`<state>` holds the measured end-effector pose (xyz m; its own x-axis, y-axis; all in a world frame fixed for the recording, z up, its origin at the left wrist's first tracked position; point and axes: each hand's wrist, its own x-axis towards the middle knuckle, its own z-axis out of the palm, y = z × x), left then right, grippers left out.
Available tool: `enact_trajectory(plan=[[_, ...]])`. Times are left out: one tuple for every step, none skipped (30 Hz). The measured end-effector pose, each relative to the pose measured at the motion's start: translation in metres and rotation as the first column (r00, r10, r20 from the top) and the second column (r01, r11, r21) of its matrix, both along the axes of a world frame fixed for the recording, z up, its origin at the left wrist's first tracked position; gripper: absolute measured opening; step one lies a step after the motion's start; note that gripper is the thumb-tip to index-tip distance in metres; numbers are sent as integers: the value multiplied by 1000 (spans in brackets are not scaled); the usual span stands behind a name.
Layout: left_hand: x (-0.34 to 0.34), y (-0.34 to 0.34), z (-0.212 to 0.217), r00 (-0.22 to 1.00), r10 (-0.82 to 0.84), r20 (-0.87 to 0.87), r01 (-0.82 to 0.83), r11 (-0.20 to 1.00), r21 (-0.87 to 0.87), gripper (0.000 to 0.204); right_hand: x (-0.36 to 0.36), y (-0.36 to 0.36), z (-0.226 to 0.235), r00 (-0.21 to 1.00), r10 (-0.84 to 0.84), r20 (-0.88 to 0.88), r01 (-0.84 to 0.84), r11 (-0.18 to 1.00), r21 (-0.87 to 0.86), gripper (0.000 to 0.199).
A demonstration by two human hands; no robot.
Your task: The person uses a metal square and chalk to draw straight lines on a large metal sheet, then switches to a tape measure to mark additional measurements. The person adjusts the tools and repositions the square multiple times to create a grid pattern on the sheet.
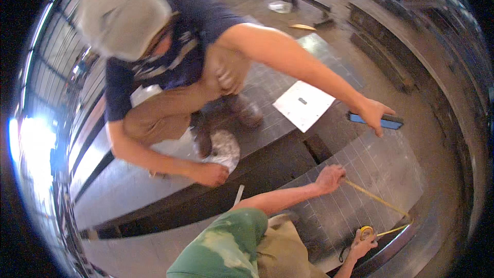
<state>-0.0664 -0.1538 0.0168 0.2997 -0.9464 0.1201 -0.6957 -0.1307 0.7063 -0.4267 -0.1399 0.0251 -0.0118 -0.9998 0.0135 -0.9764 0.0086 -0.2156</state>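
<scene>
Low at five o'clock, a yellow tape case (pixel 366 232) is clamped in the right hand (pixel 362 246). Its tape (pixel 378 200) is stretched across the gridded plate (pixel 381 167) and pinned at the far end by the closed left hand (pixel 330 177). At two o'clock, a phone (pixel 375 120) is held by a co-worker's hand (pixel 374 113).

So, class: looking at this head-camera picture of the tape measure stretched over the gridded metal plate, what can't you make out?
- Tape markings: too small to read.
- Tape case: partly covered by the right hand.
- Tape's start: hidden under the left hand.
- Co-worker's face: hidden by a cap.
- Plate's near edge: covered by the wearer's clothing.
</scene>
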Motion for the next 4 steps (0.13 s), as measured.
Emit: enact_trajectory(plan=[[-11, 24, 6, 997, 6, -72, -7, 1000, -16, 19, -2, 7, 0, 1000, -13, -24, 13, 1000, 6, 95], [-16, 50, 11, 991, 13, -134, -17, 999, -28, 20, -4, 13, -5, 998, 22, 54, -21, 1000, -16, 96], [-18, 68, 21, 980, 15, -197, -25, 999, -47, 21, -12, 8, -17, 990, 55, 131, -50, 998, -41, 99], [-21, 72, 45, 973, -33, -228, 69, 986, 153, 23, -23, -6, -32, 976, 78, 204, -63, 995, -81, 101]])
